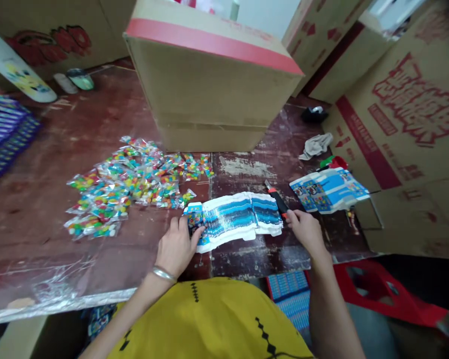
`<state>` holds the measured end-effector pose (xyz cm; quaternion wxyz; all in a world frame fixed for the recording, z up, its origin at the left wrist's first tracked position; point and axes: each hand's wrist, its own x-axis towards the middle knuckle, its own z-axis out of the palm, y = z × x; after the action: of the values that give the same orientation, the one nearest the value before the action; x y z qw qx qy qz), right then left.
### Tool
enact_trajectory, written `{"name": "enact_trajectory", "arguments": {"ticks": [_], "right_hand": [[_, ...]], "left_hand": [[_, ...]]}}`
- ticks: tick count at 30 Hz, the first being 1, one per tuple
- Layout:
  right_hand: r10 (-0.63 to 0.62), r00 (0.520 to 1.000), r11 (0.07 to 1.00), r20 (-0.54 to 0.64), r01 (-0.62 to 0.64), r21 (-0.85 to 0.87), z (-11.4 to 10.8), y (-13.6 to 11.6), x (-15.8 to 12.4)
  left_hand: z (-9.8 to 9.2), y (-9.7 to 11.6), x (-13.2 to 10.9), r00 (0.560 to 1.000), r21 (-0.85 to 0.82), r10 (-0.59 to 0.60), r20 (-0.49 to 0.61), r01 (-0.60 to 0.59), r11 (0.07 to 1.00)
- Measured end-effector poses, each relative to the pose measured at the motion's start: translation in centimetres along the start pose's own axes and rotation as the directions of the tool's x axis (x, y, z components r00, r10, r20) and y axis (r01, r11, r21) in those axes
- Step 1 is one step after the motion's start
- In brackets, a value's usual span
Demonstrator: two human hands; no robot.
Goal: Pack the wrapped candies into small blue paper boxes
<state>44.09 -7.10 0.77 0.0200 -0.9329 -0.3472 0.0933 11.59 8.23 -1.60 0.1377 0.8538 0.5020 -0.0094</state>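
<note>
A fanned row of flat blue-and-white printed cartons (235, 217) lies on the worn red table (60, 164) in front of me. My left hand (177, 244), with a silver bangle at the wrist, rests on the row's left end, thumb and fingers closed on the end carton. At the right end my right hand (305, 229) presses its fingertips against the stack's edge, fingers curled. A heap of small clear bags of coloured candy (130, 182) lies left of the cartons.
A big cardboard box with a red stripe (209, 75) stands behind the cartons. A second bundle of flat cartons (329, 189), a red-handled cutter (277, 197), a crumpled cloth (316, 145) and more boxes (407, 124) are at right. Purple packs (3, 134) lie far left.
</note>
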Motion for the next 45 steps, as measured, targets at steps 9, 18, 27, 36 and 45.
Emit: {"name": "enact_trajectory", "arguments": {"ticks": [9, 18, 27, 36, 45], "right_hand": [[0.07, 0.996, 0.995, 0.049, -0.073, 0.067, 2.8, -2.6, -1.1], [-0.199, 0.979, 0.824, 0.036, 0.147, 0.547, 4.3, -5.7, -0.5], [-0.359, 0.926, 0.854, 0.115, 0.276, 0.442, 3.2, -11.8, -2.9], [-0.397, 0.917, 0.881, 0.036, 0.369, 0.297, 2.5, -13.7, -3.4], [-0.512, 0.844, 0.803, -0.159, 0.536, 0.259, 1.6, -14.2, -4.4]], "left_hand": [[-0.2, 2.0, 0.7, 0.995, -0.081, 0.088, 0.055, -0.083, 0.993], [-0.8, 2.2, 1.1, 0.983, -0.288, 0.147, 0.11, -0.11, 0.951], [-1.5, 0.5, 1.8, 0.978, -0.607, 0.143, 0.151, -0.023, 0.794], [-0.9, -1.1, 1.7, 0.947, -0.797, 0.1, 0.304, 0.196, 0.571], [-0.8, -0.3, 1.2, 0.963, -0.81, 0.068, 0.262, 0.18, 0.559]]}}
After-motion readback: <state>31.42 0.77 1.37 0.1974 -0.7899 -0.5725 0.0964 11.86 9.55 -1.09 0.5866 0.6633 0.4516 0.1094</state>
